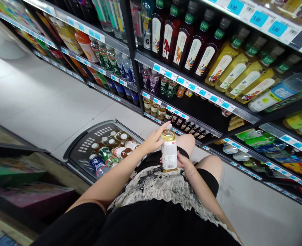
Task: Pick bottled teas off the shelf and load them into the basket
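A shop aisle with pale floor tiles [64, 99] runs beneath dark drink shelves [201, 108], their edges lined with blue-and-white price tags. At the centre, above the person's lap, is a clear bottle [169, 152] of yellow liquid, its cap toward 12 o'clock and its white barcode label facing the wearer. The right hand [182, 160], at the bottle's 4 o'clock, is curled round its lower part and holds it. The left hand [153, 140], at 10 o'clock, sets its fingers against the upper side, the index stretched to the cap; I cannot tell how firmly it grips. Nearby at 9 o'clock, a grey basket [85, 131] on the floor contains assorted bottles [106, 155]. Farther off, dark red bottles [184, 46] stand in a row at 12 o'clock, yellow bottles [239, 73] beside them toward 2 o'clock.
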The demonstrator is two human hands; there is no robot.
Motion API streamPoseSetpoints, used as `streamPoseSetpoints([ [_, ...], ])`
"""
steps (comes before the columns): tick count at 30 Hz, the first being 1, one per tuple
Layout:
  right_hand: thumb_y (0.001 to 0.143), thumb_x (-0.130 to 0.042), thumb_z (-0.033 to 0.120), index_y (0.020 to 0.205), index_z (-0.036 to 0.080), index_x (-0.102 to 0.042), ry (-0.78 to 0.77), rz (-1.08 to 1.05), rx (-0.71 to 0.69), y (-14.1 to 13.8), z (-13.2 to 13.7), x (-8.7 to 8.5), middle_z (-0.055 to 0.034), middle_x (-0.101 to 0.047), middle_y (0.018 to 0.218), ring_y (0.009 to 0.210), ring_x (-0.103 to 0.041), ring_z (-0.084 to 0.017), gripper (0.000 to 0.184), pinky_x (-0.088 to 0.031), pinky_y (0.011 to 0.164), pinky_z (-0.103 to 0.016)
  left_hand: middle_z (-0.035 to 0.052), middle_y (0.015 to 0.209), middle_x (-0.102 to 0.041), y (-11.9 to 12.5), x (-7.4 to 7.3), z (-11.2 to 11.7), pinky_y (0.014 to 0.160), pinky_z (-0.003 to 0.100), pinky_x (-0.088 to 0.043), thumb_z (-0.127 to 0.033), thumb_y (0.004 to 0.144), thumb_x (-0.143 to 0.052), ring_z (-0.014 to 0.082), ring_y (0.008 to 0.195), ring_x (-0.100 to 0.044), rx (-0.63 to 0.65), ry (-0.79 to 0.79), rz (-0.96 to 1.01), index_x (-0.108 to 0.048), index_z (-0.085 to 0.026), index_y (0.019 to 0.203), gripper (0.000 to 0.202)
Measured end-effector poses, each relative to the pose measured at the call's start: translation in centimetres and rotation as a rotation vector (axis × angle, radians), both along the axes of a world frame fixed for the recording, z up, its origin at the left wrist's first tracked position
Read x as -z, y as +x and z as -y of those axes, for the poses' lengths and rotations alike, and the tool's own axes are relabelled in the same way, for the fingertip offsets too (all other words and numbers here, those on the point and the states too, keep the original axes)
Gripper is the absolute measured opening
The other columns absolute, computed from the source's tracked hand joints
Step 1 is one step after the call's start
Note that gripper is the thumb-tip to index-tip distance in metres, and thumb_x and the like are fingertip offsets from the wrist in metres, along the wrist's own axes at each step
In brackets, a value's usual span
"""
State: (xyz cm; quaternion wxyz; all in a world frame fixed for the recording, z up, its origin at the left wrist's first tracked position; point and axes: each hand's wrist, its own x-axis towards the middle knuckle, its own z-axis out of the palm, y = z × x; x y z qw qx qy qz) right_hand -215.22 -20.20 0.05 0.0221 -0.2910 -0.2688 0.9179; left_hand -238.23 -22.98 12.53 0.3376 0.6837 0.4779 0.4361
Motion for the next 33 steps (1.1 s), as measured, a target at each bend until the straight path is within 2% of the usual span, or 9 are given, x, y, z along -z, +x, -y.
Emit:
streamPoseSetpoints([
  [16,0.092,-0.045,0.079,0.137,0.013,-0.055,0.046,-0.064,-0.020,0.2,0.0,0.5,-0.0202,-0.060,0.138,0.134,-0.054,-0.030,0.080,-0.035,0.118,-0.052,0.0095,0.149,-0.053,0.1,0.6,0.2,0.106,0.042,-0.045,-0.017,0.076,-0.046,0.0276,0.121,-0.062,-0.035,-0.027,-0.045,-0.016,-0.025,0.162,0.091],
  [23,0.083,-0.063,0.077,0.132,0.013,-0.059,0.083,-0.055,0.046,0.3,0.1,1.3,-0.0201,-0.062,0.135,0.135,-0.053,-0.032,0.081,-0.035,0.118,-0.053,0.0085,0.137,-0.062,-0.1,1.2,0.4,0.100,0.042,-0.049,-0.015,0.072,-0.046,0.0259,0.108,-0.066,-0.037,-0.033,-0.031,-0.012,-0.024,0.162,0.097],
  [29,0.086,-0.064,0.072,0.130,0.012,-0.060,0.061,-0.046,0.060,0.4,0.1,1.5,-0.0201,-0.063,0.134,0.135,-0.052,-0.031,0.074,-0.036,0.117,-0.052,0.0090,0.146,-0.056,-0.1,1.3,0.4,0.108,0.042,-0.045,-0.016,0.075,-0.048,0.0268,0.119,-0.062,-0.035,-0.016,-0.044,-0.012,-0.024,0.163,0.095],
  [33,0.085,-0.065,0.072,0.130,0.013,-0.060,0.048,-0.072,0.050,0.4,0.1,1.4,-0.0197,-0.063,0.135,0.136,-0.052,-0.031,0.074,-0.036,0.117,-0.053,0.0089,0.141,-0.060,0.0,1.1,0.4,0.104,0.041,-0.047,-0.016,0.075,-0.047,0.0257,0.113,-0.065,-0.032,-0.020,-0.048,-0.011,-0.023,0.163,0.095],
])
